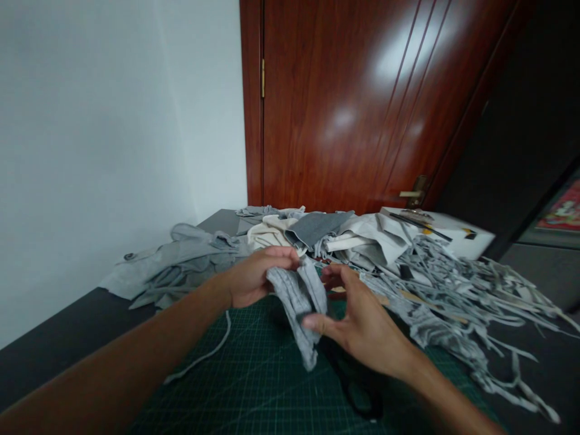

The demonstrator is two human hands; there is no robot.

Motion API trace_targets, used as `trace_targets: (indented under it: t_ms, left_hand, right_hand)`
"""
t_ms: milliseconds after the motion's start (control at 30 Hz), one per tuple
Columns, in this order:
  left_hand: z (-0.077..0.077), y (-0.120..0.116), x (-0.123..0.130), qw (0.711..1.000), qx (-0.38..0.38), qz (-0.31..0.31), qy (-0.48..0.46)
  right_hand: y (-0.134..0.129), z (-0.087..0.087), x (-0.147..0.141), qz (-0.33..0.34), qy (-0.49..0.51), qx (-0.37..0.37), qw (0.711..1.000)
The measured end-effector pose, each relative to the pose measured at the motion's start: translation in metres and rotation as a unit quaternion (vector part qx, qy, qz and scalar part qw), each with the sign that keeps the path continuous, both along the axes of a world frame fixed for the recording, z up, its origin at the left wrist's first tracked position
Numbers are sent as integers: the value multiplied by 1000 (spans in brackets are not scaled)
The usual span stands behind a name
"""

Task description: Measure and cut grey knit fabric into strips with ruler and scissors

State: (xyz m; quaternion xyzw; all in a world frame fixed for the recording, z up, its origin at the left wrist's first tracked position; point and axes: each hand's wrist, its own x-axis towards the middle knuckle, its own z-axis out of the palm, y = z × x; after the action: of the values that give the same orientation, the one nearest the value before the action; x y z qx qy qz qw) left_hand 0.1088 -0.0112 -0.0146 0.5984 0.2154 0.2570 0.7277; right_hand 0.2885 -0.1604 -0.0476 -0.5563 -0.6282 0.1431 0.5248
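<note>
Above the green cutting mat (pixel 203 399), my left hand (pixel 260 275) pinches the top of a folded piece of light grey ribbed fabric (pixel 294 302), which hangs down at a slant. My right hand (pixel 362 320) is at the fabric's right side, thumb and fingers spread apart in a curve. Its thumb tip overlaps the fabric's front; whether it presses on it I cannot tell. Below my right hand lie black-handled scissors (pixel 351 393), partly hidden by the hand and the fabric. A pale cord (pixel 212 350) curves across the mat's left side.
Grey fabric pieces (pixel 181 257) lie at the left by the wall. Cream cloth (pixel 267 232) and a dark grey piece (pixel 319 228) are heaped at the back. Tangled grey strips (pixel 453 290) spread at right, before a white box (pixel 471 238). A wooden door (pixel 335 109) stands behind.
</note>
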Motion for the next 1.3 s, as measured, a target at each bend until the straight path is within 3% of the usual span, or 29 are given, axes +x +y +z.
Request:
trace_targets:
  t_ms: [100,233,300,400,533,767,1000,1133,1300]
  left_hand:
    - [-25,-15,7,998,-48,-21,-24]
    - [-51,-28,8,982,-149,-66,-98]
    - [-62,-37,8,979,-142,-65,-129]
    - [-72,-45,9,990,-62,-26,-121]
    - [-75,-34,6,990,-48,59,-120]
    - [-66,2,-11,968,-98,182,-144]
    - [-49,-1,-6,963,-92,224,-115]
    - [-21,19,-4,963,-51,257,-56]
    - [17,79,-12,925,118,360,-32]
  right_hand:
    - [24,-4,-4,24,162,1,987]
    - [35,-15,-2,13,353,-13,935]
    - [37,-20,-2,9,382,-15,924]
    - [38,-24,1,10,400,-18,916]
    - [38,-28,14,-5,394,-11,919]
    - [35,-37,35,-19,359,-11,933]
    - [40,-42,19,26,209,-57,976]
    - [28,-22,39,46,52,-110,992]
    - [-25,13,115,-44,-136,-181,973]
